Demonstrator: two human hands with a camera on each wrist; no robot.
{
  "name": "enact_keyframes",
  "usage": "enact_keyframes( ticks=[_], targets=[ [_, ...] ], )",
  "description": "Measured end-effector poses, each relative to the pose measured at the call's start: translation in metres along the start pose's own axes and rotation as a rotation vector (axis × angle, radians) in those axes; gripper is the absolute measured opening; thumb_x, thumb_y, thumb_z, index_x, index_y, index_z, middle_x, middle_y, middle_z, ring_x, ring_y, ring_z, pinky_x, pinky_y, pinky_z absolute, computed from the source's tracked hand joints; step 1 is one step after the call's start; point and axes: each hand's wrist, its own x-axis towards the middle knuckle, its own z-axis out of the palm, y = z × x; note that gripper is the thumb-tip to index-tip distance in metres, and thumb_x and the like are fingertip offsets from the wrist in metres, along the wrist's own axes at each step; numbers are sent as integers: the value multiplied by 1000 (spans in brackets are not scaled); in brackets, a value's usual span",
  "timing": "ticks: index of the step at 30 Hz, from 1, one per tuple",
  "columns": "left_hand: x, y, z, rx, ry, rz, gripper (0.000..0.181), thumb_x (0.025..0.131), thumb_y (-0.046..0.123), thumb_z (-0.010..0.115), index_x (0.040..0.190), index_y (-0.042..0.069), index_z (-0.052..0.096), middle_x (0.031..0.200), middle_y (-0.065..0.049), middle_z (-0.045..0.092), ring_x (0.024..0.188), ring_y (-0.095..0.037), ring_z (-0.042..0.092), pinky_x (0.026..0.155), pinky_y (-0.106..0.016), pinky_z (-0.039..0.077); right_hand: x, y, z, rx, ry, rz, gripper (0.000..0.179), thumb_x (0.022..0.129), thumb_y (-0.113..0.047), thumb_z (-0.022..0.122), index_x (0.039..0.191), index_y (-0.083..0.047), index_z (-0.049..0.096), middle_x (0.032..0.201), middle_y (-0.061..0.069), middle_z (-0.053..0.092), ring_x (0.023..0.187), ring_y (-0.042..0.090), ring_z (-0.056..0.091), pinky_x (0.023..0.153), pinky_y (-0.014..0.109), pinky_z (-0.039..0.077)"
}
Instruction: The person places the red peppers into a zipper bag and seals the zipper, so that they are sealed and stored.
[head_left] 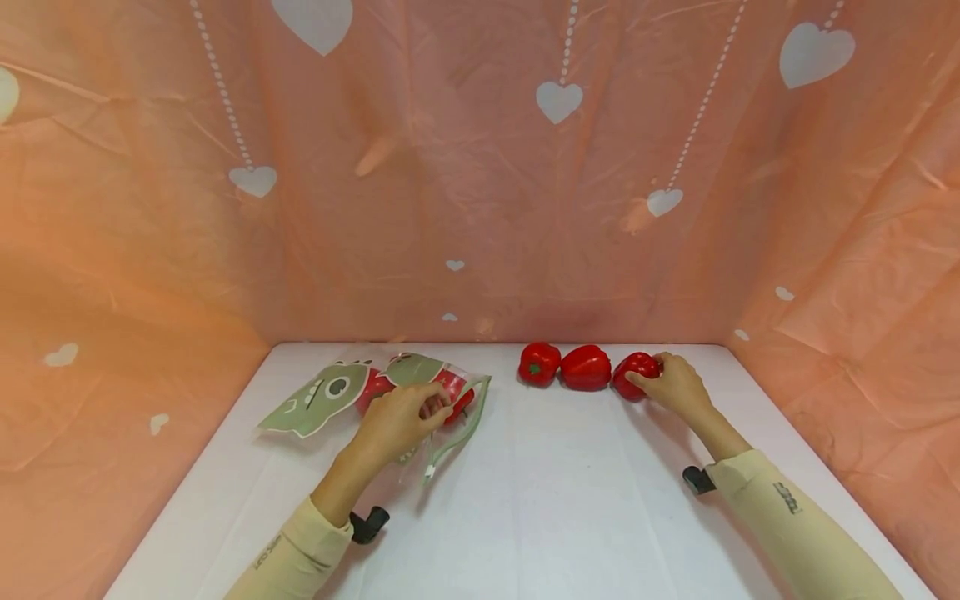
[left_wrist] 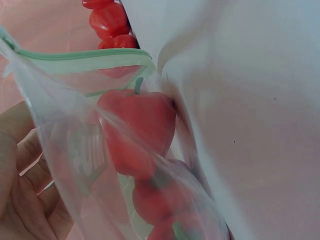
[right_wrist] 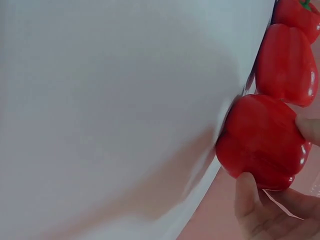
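A clear zip bag with a green cartoon print lies at the left, its green zip edge held apart at the mouth. Red bell peppers are inside; one pepper with a green stem lies nearest the opening. My left hand grips the bag's side by the mouth, fingers curled. At the right, my right hand holds a glossy red bell pepper between thumb and fingers, low at the table. That pepper is at the right end of a row, beside a second pepper and a third.
The white table ends at the back against an orange cloth with white hearts, which also rises on both sides. Black wrist mounts sit under the sleeves. The pepper row stands near the table's back edge.
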Motion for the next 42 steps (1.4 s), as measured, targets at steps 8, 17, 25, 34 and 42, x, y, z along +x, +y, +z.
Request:
enact_keyframes(
  ticks=[8,17,25,34,42],
  targets=[
    [1,0,1,9,-7,5,9,95,25,83,96,22,74,76,13,65,68,-5,58,59,-29,49,-2,3,-2,48,-17,19,75,100,-34,74,145,19,45,134,38,56,119,52,54,95,57,58],
    [1,1,0,9,-3,13,9,95,23,83,96,23,74,77,14,65,69,-5,58,60,-30,49,-7,5,-4,86,-5,31,76,100,-36,74,147,17,45,135,37,57,118,50,54,91,53,59],
    [1,2,0,1,-10,7,9,95,23,83,95,23,74,76,14,65,68,-5,58,59,-30,48,-9,9,-6,151,-17,47,80,102,-43,71,149,16,45,141,37,54,128,53,50,101,60,54],
    [1,2,0,-2,-15,1,9,95,24,83,96,23,75,77,14,66,68,-5,58,59,-29,48,-26,3,-11,236,-37,22,80,102,-49,71,150,11,49,143,34,55,130,49,51,93,46,61],
    [1,2,0,5,-11,9,9,96,25,83,95,24,73,77,14,66,69,-4,59,60,-30,48,-39,-13,-12,319,-39,-36,78,100,-49,74,149,8,53,136,31,61,104,39,74,87,37,62]
  ],
)
